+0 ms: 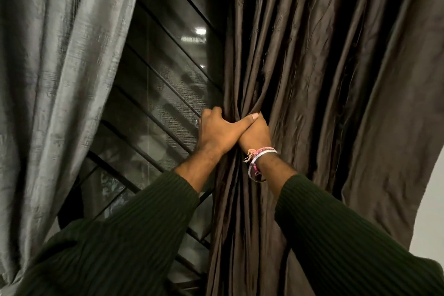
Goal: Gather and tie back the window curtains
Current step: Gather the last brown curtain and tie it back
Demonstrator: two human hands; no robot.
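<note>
Dark brown satin pleated curtain (312, 67) filled the frame from 12 to 5 o'clock, cinched to a narrow waist at centre. Looked soft and light but slick, with long folds likely to slide out of a loose hold; best taken at that waist, where the pleats were already bunched. Pale grey crinkled curtain (60, 79) hung at 9 o'clock, untouched, well apart. Barred dark window (163, 84) showed between them. Left hand (216, 131) wrapped the bunch from its 9 o'clock side, thumb across the front. Right hand (255, 133) clenched the same bunch from 3 o'clock, touching the left. No tie-back visible.
</note>
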